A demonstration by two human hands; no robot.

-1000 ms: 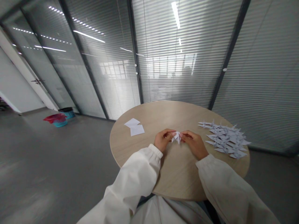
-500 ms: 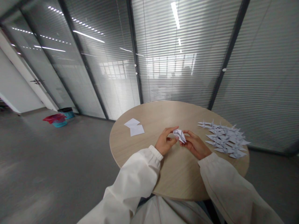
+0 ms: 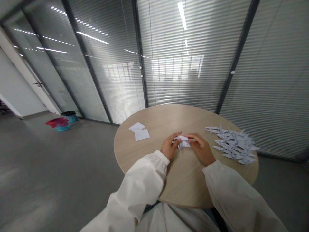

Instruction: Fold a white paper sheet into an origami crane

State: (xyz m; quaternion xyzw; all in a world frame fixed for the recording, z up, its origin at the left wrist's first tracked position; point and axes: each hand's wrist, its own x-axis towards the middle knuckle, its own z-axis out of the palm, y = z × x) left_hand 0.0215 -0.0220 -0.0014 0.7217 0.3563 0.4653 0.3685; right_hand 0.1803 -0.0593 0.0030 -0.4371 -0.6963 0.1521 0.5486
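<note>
Between my two hands is a small folded white paper [image 3: 183, 141], held above the middle of the round table [image 3: 166, 120]. My left hand [image 3: 169, 146] pinches its left end, thumb in front and fingers behind. On the other side, my right hand [image 3: 201, 149] grips the right end between thumb and fingers. Parts of the paper are hidden by my fingertips, and its inner folds are too small to make out. Two square sheets of white paper [image 3: 142, 135] lie overlapping at the table's left. At the right rests a cluster of folded paper cranes [image 3: 235, 145].
Behind the table stands a glass partition with blinds [image 3: 178, 87] and dark frames. On the floor to the left are a blue bin with a red liner [image 3: 59, 123] and a second bin with a black liner [image 3: 70, 116].
The folded paper has turned from a slanted, pointed shape to a wider, level one between my hands. My right hand has shifted its grip and moved slightly left.
</note>
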